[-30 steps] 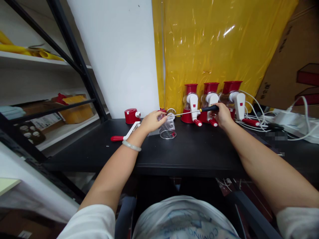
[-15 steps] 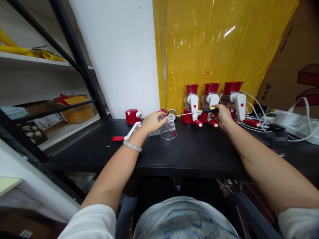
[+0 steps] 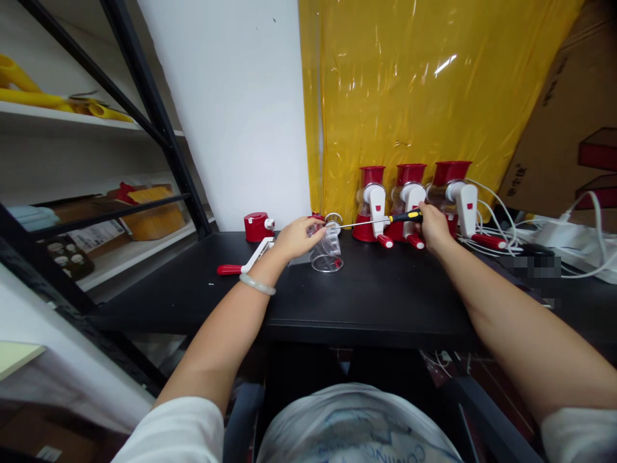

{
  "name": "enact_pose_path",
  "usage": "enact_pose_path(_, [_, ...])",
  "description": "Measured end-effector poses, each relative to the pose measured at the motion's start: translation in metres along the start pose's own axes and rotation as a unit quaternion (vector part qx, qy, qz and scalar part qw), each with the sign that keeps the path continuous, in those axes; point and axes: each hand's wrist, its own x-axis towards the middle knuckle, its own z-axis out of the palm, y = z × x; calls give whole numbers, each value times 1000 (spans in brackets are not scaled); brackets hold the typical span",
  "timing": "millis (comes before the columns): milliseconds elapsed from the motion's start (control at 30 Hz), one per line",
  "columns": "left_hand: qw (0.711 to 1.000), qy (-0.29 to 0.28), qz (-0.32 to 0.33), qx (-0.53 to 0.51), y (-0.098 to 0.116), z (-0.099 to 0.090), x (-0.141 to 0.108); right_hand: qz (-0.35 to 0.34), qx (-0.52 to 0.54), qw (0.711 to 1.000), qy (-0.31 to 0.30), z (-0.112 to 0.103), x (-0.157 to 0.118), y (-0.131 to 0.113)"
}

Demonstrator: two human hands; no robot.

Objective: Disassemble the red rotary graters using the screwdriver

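My left hand [image 3: 299, 238] is closed around the upper part of a clear plastic housing [image 3: 328, 249], whose round rim rests on the black table. A screwdriver [image 3: 407, 217] with a black and yellow handle is gripped in my right hand [image 3: 432, 226]. Its long shaft lies almost level, and the tip reaches the top of the housing by my left fingers; exactly what it touches is too small to tell. Left of the housing lie a white crank with a red handle [image 3: 230, 269] and a red base part [image 3: 256, 226]. A white ring [image 3: 333, 222] stands behind the housing.
Three red and white rotary graters [image 3: 372, 206] stand in a row at the back right. White cables and a power strip [image 3: 585, 241] lie at the far right. A metal-framed shelf [image 3: 166, 154] borders the left side of the black table [image 3: 376, 302].
Both hands keep their grips, and the screwdriver stays against the housing. My right hand is turned slightly differently on the handle. The whole view has shifted a little.
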Motion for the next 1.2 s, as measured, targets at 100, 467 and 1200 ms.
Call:
enact_pose_path(100, [1000,5,8,-1,-1,1,0,14,4,1000,-7,0,0,-1])
enact_pose_path(467, [1000,10,22,-10,-4,3,0,37,45,998,-3,1,4,3])
enact_pose_path(1200, [1000,-2,0,8,1,1,-1,28,14,999,27,2,3,9])
